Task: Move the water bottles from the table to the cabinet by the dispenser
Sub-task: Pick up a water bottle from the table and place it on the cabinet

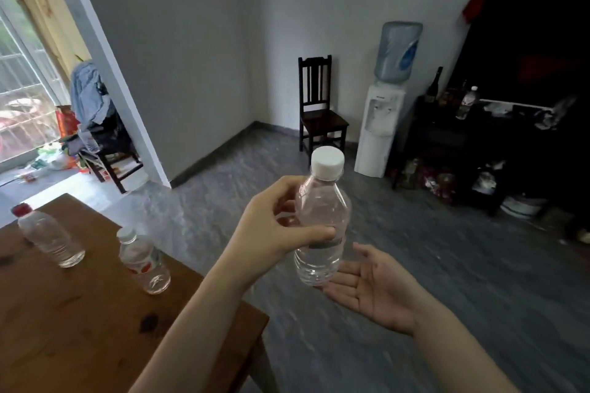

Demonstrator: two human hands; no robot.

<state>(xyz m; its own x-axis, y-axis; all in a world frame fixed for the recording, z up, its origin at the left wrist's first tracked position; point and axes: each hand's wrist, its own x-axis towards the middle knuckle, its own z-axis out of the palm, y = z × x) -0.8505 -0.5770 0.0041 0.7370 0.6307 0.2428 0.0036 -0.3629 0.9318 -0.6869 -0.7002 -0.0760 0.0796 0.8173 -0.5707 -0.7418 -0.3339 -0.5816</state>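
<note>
1. Clear plastic, white-capped and part full, the water bottle in transit is held upright in the air past the table's edge; the left hand is wrapped around its middle, thumb across the front.
2. The right hand lies open, palm up, just below and beside the bottle's base; whether it touches cannot be told.
3. Two bottles are left on the brown wooden table: a clear red-capped bottle and a clear bottle with a red-and-white label.
4. One small clear bottle already stands on the dark cabinet beside the white water dispenser.
5. By my judgement, one is delivered, one is under way and two remain.
</note>
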